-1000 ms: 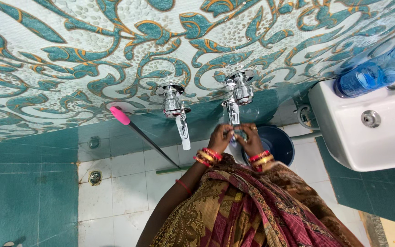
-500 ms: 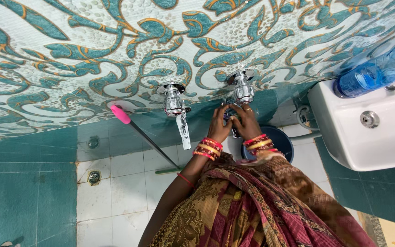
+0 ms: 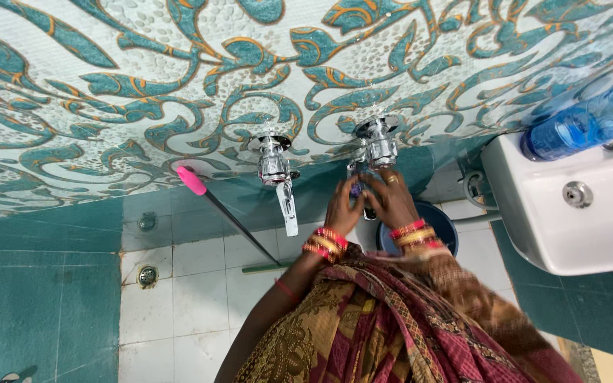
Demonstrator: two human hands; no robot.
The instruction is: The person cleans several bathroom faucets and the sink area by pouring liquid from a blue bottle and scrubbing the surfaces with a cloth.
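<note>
There is a single view, from a camera on the person's head, so no second view shares any part of the scene. It looks steeply down and forward, past a patterned garment at the bottom edge, toward a tiled wall and floor. The left hand [image 3: 343, 207] and right hand [image 3: 390, 198] sit just right of centre, at arm's reach from the lens, raised together to the right-hand tap [image 3: 377, 145]. Left of the hands hangs a second tap [image 3: 277, 170], and further left a pink-handled stick [image 3: 191, 181]. Right of the hands, a white basin [image 3: 533, 213] fills the frame's edge. Below them lies a dark bucket [image 3: 443, 225].
</note>
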